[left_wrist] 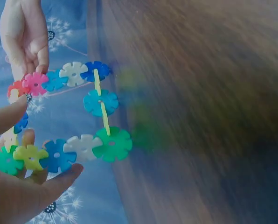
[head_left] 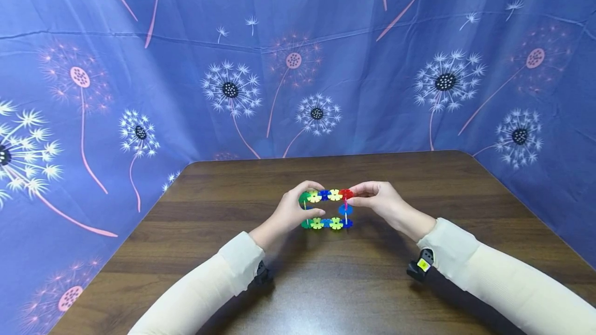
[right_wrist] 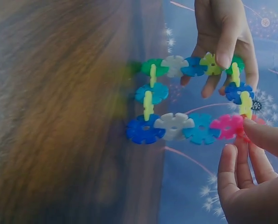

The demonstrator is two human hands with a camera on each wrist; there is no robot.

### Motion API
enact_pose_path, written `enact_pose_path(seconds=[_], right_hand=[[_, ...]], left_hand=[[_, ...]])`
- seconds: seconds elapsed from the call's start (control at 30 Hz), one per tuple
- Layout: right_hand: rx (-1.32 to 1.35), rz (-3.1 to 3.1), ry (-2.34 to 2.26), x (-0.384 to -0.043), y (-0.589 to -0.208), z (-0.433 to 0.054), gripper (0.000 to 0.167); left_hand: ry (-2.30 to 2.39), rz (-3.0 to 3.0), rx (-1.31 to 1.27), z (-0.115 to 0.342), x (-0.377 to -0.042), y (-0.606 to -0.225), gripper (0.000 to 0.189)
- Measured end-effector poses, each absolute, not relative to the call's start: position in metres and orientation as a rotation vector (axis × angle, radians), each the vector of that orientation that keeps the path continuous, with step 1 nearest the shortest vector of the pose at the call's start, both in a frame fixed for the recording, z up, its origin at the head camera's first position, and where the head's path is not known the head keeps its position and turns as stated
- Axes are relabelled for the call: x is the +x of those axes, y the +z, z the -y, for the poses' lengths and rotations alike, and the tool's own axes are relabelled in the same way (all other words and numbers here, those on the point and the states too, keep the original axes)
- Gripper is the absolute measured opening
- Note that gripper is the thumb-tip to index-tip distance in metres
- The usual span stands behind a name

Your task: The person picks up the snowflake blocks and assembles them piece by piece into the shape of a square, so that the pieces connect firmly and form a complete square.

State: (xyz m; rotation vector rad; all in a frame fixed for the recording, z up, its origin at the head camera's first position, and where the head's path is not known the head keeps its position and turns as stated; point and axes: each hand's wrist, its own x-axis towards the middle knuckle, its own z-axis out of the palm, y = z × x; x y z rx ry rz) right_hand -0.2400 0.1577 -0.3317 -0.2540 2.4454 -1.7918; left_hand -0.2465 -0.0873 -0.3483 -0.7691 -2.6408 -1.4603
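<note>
A rectangular frame of interlocking plastic snowflake discs (head_left: 336,223) stands upright on or just above the table, in green, yellow, blue, white, pink and red. On its left side, my left hand (head_left: 289,212) grips the green and yellow end, thumb in front and fingers behind; the left wrist view shows the green disc (left_wrist: 8,160) and yellow disc (left_wrist: 31,157) between them. At the opposite corner, my right hand (head_left: 385,203) pinches the red disc (head_left: 346,194) beside a pink disc (right_wrist: 227,127). Fingers partly cover the red disc in the right wrist view.
The brown wooden table (head_left: 335,278) spreads around both hands. Behind it hangs a blue cloth (head_left: 372,81) printed with dandelions. A black wrist camera (head_left: 420,265) is strapped under the right sleeve, and another black device (head_left: 263,273) sits under the left.
</note>
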Motion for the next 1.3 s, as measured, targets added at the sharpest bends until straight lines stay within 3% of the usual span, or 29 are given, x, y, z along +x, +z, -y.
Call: enact_pose_path(seconds=[0.3,0.77,1.3], right_hand=[[-0.238,-2.458,-1.757,-0.243,-0.344,-0.161,0.032],[-0.256,-2.37,-1.829,-0.24,-0.359,-0.159,0.027],[-0.298,-2.217,-1.951,-0.246,-0.359,-0.16,0.026]], left_hand=[[-1.399,2.788,-0.732,0.104,-0.241,-0.352,0.066],[-1.425,2.697,-0.488,0.11,-0.242,-0.367,0.012],[-1.806,2.569,-0.351,0.106,-0.244,-0.363,0.008]])
